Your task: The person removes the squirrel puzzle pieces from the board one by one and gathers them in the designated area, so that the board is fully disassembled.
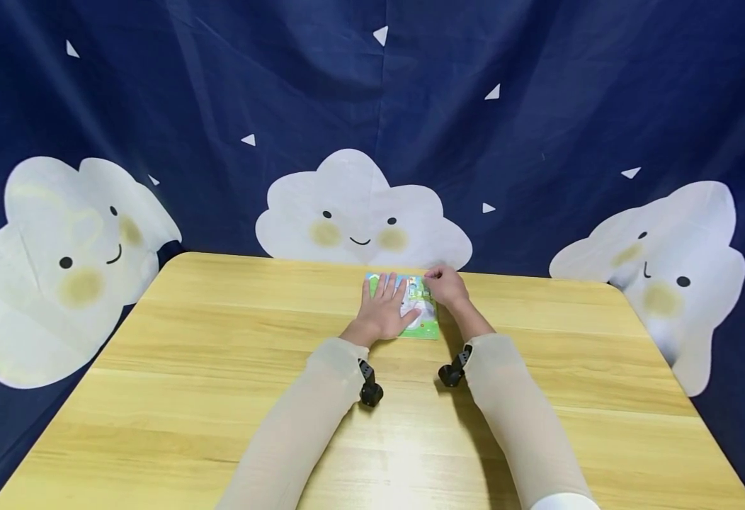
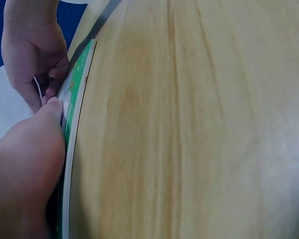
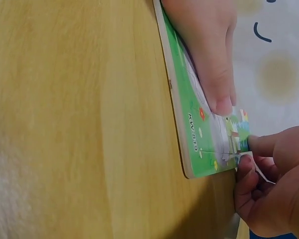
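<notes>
A flat jigsaw puzzle board (image 1: pixel 428 330) with a green border and a colourful picture lies near the table's far edge. In the right wrist view the board's border (image 3: pixel 194 149) carries the print KW-819, and seam lines cross the picture. My left hand (image 1: pixel 382 312) rests on the board with its fingers spread, covering the picture's left part. At the board's upper right corner, my right hand (image 1: pixel 447 285) pinches a small thin puzzle piece (image 3: pixel 259 168) between thumb and fingers. That piece is mostly hidden by the fingers, its pale edge tilted up at the board's side.
The wooden table (image 1: pixel 219 368) has rounded far corners. Right behind it hangs a dark blue cloth (image 1: pixel 321 85) with smiling white clouds. A small black camera sits on each wrist, the left camera (image 1: pixel 370 392) and the right camera (image 1: pixel 452 373) both low over the table.
</notes>
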`<state>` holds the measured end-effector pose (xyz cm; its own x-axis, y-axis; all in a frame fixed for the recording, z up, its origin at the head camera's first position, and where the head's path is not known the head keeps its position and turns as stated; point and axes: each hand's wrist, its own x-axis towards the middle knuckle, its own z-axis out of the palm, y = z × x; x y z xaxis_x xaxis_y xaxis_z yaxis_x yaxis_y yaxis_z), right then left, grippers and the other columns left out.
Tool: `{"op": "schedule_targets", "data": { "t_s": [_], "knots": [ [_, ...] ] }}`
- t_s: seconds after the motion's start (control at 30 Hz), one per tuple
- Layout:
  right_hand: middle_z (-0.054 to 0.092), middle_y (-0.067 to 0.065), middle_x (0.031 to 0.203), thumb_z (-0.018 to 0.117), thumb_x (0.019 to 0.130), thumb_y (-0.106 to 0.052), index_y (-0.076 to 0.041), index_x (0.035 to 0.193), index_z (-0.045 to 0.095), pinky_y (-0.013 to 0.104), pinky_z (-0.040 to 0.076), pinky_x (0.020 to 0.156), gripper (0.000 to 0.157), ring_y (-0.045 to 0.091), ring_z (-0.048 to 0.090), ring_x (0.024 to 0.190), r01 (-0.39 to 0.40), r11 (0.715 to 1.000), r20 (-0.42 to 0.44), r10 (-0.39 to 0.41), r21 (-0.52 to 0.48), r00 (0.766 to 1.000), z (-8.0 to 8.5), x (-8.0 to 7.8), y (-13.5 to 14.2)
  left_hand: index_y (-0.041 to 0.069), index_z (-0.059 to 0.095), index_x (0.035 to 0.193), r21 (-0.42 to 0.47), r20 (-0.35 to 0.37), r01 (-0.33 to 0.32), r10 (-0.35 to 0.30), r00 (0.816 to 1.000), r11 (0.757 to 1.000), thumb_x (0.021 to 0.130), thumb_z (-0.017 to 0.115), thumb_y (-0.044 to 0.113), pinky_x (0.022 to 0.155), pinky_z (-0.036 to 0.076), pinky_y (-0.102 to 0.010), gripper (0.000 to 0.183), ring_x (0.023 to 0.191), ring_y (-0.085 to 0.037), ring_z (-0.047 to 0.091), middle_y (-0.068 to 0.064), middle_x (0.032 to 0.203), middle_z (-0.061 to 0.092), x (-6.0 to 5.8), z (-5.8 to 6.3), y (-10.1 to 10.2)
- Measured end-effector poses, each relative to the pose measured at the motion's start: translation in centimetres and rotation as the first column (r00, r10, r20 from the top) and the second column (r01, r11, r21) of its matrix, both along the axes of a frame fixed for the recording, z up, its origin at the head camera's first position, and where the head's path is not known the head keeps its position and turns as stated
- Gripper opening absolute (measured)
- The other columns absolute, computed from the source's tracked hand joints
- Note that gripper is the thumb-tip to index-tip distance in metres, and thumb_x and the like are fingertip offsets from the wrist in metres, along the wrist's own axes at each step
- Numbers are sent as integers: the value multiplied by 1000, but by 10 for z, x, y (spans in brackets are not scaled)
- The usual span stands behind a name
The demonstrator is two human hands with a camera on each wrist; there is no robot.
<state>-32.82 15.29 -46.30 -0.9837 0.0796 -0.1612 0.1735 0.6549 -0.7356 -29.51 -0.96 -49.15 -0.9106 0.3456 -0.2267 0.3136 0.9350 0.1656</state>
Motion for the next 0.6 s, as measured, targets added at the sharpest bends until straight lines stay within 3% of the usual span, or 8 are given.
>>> {"op": "schedule_targets", "data": {
  "t_s": [0.27,0.47,0.6],
  "knots": [
    [66,17,118,65,100,-18,1,114,73,38,49,92,25,28,57,108,78,990,-46,-84,-115,995,-2,-2,2,18,-4,164,20,8,-3,3,1000,1000,103,16,68,118,-21,-56,81,154,-26,-20,-7,169,-16,1,1,0],
    [65,9,101,66,99,-17,0,115,74,27,47,71,25,18,57,84,131,951,15,-132,-281,991,3,-2,8,18,-4,164,15,5,-2,2,1000,1000,102,16,69,118,-20,-56,83,154,-27,-19,-7,168,-15,0,1,0],
    [64,6,94,66,99,-18,1,120,72,28,46,68,29,16,57,79,117,938,42,-110,-326,993,10,-2,19,18,-4,164,17,3,-2,2,1000,1000,102,16,69,118,-20,-56,83,154,-27,-19,-7,168,-16,-1,0,-1]
  ]
}}
